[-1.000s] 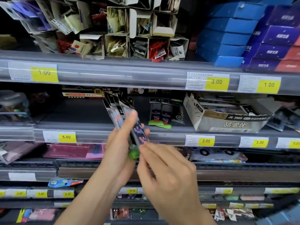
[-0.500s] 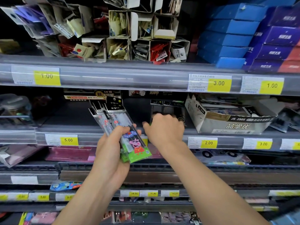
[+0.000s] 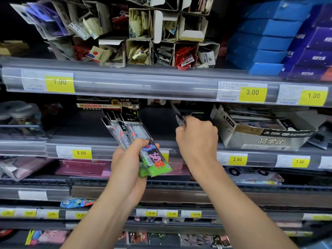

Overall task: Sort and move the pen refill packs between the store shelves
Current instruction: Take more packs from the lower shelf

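In the middle of the frame my left hand (image 3: 127, 164) grips a fanned bundle of pen refill packs (image 3: 136, 141) before the middle shelf (image 3: 107, 142), while my right hand (image 3: 197, 135), just right, pinches one dark pack (image 3: 177, 114) above that shelf.

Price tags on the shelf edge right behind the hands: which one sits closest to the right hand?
The 2.00 tag, just right of the right hand wrist. The 5.00 tag lies beyond the left hand; the 3.00 tag is farther right.

Two bare forearms and hands (image 3: 125, 164), sleeveless to the frame edge, no rings or watch
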`<action>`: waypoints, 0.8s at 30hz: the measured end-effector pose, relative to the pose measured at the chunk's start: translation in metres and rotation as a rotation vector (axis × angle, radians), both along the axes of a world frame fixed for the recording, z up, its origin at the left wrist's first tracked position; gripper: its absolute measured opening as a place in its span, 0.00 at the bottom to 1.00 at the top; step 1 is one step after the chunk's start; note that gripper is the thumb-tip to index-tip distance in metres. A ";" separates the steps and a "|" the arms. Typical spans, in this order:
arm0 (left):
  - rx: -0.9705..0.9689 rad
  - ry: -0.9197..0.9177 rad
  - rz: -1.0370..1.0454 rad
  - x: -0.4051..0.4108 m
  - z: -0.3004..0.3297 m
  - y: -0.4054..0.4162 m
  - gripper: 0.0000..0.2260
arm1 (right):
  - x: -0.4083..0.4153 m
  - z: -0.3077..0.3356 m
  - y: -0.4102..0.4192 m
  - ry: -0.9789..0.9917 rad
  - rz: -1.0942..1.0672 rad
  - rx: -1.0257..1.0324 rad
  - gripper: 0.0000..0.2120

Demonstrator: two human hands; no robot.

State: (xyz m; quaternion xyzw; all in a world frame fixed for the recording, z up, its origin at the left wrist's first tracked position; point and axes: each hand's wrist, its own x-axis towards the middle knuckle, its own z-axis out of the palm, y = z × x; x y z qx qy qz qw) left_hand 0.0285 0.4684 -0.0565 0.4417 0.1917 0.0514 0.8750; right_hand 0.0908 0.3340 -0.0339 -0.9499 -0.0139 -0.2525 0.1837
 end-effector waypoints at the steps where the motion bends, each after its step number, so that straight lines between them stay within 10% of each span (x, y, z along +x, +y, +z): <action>1: 0.022 -0.001 0.004 0.001 0.000 -0.002 0.13 | -0.013 0.000 -0.001 -0.088 0.027 0.038 0.08; 10: -0.046 0.014 -0.101 0.007 0.004 -0.019 0.28 | -0.093 -0.013 0.005 -0.051 0.307 0.203 0.17; 15: 0.028 -0.014 -0.050 0.008 -0.007 -0.011 0.15 | -0.066 -0.011 -0.018 0.049 0.306 0.461 0.18; 24: 0.019 0.001 -0.048 0.009 -0.008 -0.014 0.16 | 0.008 -0.010 0.002 0.207 -0.088 -0.147 0.19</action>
